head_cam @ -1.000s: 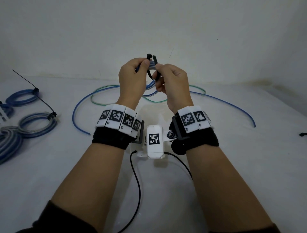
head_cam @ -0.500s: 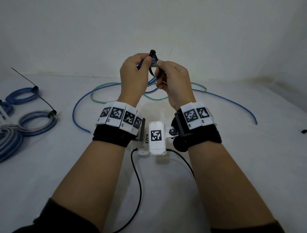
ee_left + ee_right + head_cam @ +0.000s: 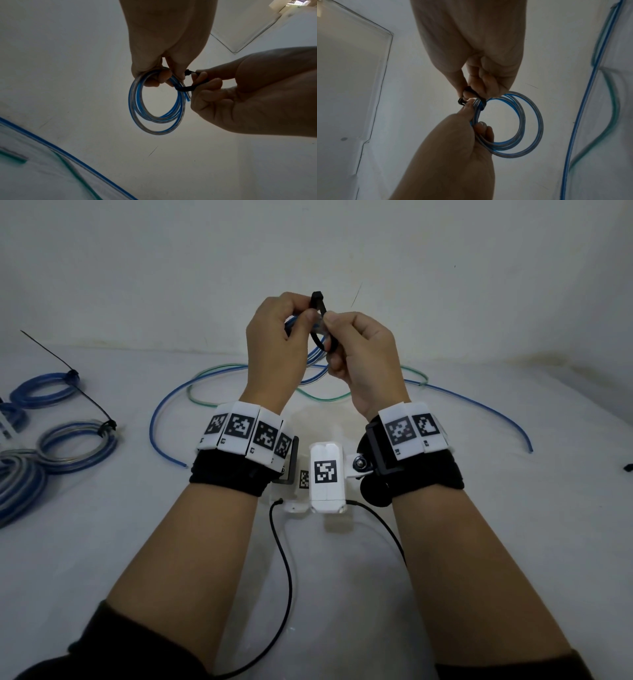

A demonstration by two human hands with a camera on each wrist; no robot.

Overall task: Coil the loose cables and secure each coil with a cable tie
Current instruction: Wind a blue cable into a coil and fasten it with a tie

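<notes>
- Head view, left edge of table (image 3: 102,542): tied coils (image 3: 77,446), black ties sticking out.
- Left hand (image 3: 274,350) raised over table's far middle, fingers (image 3: 154,79) curled round blue coil (image 3: 154,108).
- Black cable tie (image 3: 320,323) looped round coil's strands, head up.
- Right hand (image 3: 363,361) touching left, fingers (image 3: 205,83) pinching tie.
- Loose blue cable (image 3: 479,409) and green cable (image 3: 322,398) below, trailing toward right edge.

Head view: dim, even, diffuse light; soft shadows under the forearms on the bench (image 3: 102,542); wide-angle bending at the edges. Wrist views: hands backlit and dark against the pale wall; cables at the frame edges blurred.
</notes>
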